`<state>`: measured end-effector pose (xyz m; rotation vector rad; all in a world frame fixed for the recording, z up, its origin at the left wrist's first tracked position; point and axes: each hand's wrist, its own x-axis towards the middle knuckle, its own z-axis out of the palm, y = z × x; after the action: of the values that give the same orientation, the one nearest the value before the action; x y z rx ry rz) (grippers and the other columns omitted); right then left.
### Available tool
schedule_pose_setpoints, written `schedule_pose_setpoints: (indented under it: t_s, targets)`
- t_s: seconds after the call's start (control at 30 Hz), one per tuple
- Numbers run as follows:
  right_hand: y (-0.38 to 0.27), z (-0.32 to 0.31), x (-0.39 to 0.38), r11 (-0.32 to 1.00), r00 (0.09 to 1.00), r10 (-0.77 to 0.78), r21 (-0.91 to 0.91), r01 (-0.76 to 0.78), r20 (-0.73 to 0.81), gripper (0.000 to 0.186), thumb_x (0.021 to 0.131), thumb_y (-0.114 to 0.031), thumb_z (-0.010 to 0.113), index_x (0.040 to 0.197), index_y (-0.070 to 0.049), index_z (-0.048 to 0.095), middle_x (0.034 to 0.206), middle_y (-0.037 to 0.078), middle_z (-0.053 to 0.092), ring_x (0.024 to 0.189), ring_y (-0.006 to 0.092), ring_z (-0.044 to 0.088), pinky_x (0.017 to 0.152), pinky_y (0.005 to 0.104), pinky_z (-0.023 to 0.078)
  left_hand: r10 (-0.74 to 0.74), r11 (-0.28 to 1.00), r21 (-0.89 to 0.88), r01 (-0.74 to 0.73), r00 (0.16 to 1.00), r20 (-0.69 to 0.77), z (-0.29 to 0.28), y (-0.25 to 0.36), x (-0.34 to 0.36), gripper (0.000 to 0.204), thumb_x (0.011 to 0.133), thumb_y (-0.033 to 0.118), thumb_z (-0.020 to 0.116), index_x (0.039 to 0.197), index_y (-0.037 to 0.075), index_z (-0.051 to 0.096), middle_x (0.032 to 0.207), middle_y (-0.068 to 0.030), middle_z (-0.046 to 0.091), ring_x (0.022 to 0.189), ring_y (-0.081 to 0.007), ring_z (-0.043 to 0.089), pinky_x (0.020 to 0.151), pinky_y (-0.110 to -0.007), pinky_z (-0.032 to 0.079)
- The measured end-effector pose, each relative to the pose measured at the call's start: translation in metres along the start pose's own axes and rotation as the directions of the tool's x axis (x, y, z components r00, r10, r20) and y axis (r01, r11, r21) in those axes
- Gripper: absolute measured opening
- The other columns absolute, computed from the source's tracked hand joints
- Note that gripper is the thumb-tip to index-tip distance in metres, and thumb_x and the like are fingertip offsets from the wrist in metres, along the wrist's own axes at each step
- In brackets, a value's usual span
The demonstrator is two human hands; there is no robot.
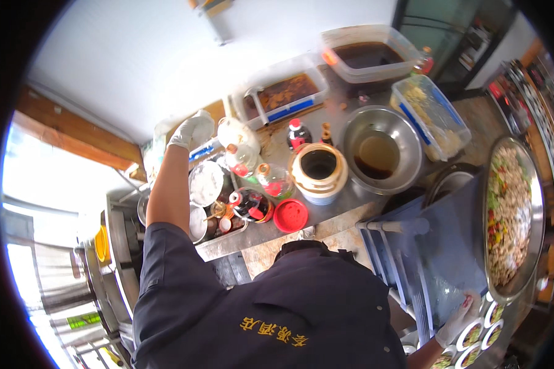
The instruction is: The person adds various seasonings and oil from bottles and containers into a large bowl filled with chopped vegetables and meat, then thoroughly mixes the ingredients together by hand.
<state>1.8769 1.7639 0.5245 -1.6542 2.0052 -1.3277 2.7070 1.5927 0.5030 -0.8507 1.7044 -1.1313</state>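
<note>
My left hand [194, 129], in a whitish glove, reaches far out over the table's back left edge. Its fingers look curled in, and what they hold, if anything, is blurred. Closest to it are a pale round container [235, 131] and a clear bottle with a red label [241, 161]. Low on the right, my right hand [460, 321], gloved with red stains at the fingers, hangs beside the lower rim of a big metal basin of chopped food [508, 221]. Whether its fingers are closed is too unclear to see. Small filled bowls [469, 335] lie just below it.
A brown-rimmed jar [319, 169], a steel bowl with dark liquid [381, 150], a red lid [290, 215] and a dark sauce bottle [298, 134] crowd the metal table. Plastic tubs [369, 52] line the back. A blue-grey bin [449, 246] stands on the right.
</note>
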Motion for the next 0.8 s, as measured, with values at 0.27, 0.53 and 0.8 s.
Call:
schedule_pose_setpoints:
  t_s: [0.27, 0.53, 0.8]
  targets:
    - [-0.048, -0.016, 0.028, 0.966, 0.980, -0.186, 0.194, 0.170, 0.069, 0.009, 0.078, 0.001, 0.059, 0.085, -0.001, 0.063, 0.080, 0.010, 0.061, 0.071, 0.0231, 0.056, 0.065, 0.0322, 0.045, -0.106, 0.700, 0.568, 0.434, 0.849, -0.517, -0.182, -0.172, 0.200, 0.018, 0.083, -0.005, 0.059, 0.100, 0.001, 0.061, 0.086, -0.0045, 0.059, 0.070, -0.0167, 0.060, 0.061, -0.026, 0.053]
    - [-0.001, -0.060, 0.014, 0.963, 0.985, -0.150, 0.213, 0.165, -0.086, 0.010, 0.075, 0.000, 0.066, 0.085, -0.001, 0.063, 0.080, 0.011, 0.061, 0.073, 0.0270, 0.060, 0.066, 0.0339, 0.048, -0.287, -0.742, -0.366, -0.562, 0.760, -0.584, -0.597, -0.255, 0.442, 0.008, 0.089, 0.013, 0.050, 0.083, 0.009, 0.053, 0.078, -0.0034, 0.052, 0.067, -0.0116, 0.053, 0.059, -0.026, 0.045]
    - [0.043, -0.094, -0.054, 0.832, 0.886, 0.383, 0.513, -0.209, -0.260, 0.006, 0.084, 0.005, 0.058, 0.084, 0.001, 0.062, 0.082, 0.007, 0.060, 0.068, 0.0127, 0.057, 0.058, 0.0260, 0.045, -0.314, -0.355, -0.736, -0.576, 0.815, -0.487, -0.797, -0.200, 0.477, 0.018, 0.093, 0.017, 0.058, 0.100, 0.001, 0.062, 0.075, -0.0040, 0.062, 0.054, -0.0104, 0.056, 0.047, -0.024, 0.042]
